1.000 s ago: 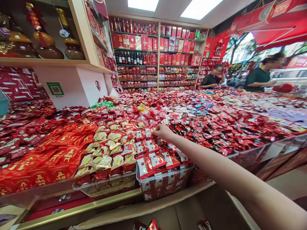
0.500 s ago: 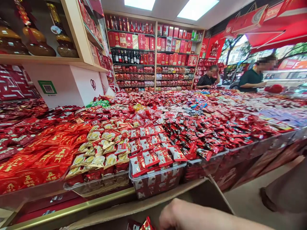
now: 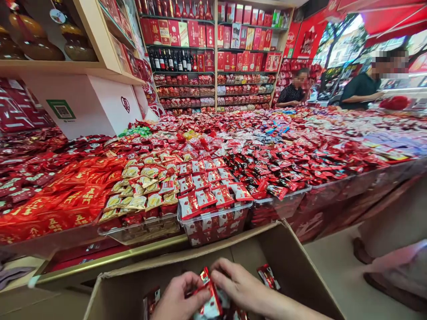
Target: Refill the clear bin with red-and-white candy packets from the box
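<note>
Above the inside of a cardboard box (image 3: 263,246), my left hand (image 3: 178,295) is closed on a small red and white candy packet (image 3: 211,298). My right hand (image 3: 235,282) meets it from the other side, its fingers bent around the packet's upper edge. More packets partly show beneath my hands. A loose red packet (image 3: 268,276) lies in the box to the right, and another dark red one (image 3: 151,302) to the left.
Just beyond the box stands a clear bin (image 3: 216,218) full of red and white packets. Gold-and-red packets (image 3: 143,186) and bright red packets (image 3: 66,204) lie left of it. Shelves (image 3: 215,58) line the back. Two people are behind the display; a person's legs and shoes show at right.
The view has tilted down, showing more of the box. My left hand has come into view with a packet, and my right hand has moved to meet it.
</note>
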{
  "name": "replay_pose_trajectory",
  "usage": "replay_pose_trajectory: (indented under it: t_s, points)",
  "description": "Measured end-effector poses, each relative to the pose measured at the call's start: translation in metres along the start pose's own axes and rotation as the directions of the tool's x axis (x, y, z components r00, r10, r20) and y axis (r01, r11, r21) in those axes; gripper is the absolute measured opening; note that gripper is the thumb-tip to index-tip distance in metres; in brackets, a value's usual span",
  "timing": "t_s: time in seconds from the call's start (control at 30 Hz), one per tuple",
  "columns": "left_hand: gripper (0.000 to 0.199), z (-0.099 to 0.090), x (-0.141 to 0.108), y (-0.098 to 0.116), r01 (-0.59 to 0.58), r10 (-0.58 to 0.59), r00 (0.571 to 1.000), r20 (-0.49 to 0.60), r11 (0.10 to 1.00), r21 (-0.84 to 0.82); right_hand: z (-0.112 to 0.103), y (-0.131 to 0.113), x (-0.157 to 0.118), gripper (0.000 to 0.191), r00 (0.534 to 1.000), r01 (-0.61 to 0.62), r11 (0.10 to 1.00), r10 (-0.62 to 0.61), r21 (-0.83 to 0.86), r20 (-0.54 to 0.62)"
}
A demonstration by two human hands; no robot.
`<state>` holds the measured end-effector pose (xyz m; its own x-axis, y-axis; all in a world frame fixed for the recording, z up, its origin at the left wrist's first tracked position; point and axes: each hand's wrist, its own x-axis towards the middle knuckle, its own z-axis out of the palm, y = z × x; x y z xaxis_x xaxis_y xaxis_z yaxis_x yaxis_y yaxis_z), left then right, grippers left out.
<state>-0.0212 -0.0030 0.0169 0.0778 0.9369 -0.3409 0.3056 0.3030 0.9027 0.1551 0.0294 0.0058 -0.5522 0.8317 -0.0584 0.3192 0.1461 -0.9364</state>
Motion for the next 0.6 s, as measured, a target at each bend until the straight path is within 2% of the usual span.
replay_pose_trajectory:
  t_s: [0.13,0.27,0.33,0.4,0.5,0.6]
  points:
    - [0.028,0.015,0.001,0.018,0.022,-0.027,1.0,-0.011,0.949,-0.314,0.0,-0.005,0.009,0.042,0.991,-0.008,0.995,0.021,0.102,-0.13]
    - [0.029,0.013,-0.008,0.017,0.089,-0.119,0.993,-0.022,0.842,-0.532,-0.009,-0.001,0.013,0.042,0.97,-0.015,0.991,0.046,0.133,-0.239]
    - [0.027,0.013,-0.012,0.014,0.132,-0.166,0.986,-0.009,0.814,-0.566,-0.011,0.001,0.013,0.041,0.956,-0.018,0.989,0.06,0.145,-0.286]
    - [0.028,0.017,-0.014,0.013,0.135,-0.147,0.989,0.015,0.857,-0.497,-0.012,0.0,0.013,0.04,0.95,-0.002,0.99,0.045,0.14,-0.31]
    - [0.036,0.025,-0.014,0.017,-0.019,0.028,0.999,0.032,0.967,-0.253,-0.01,-0.005,0.011,0.04,0.963,0.043,0.993,-0.013,0.106,-0.269]
    - [0.037,0.032,-0.012,0.021,-0.146,0.148,0.989,0.018,0.985,-0.088,-0.008,-0.012,0.008,0.041,0.975,0.048,0.998,-0.038,0.039,-0.221]
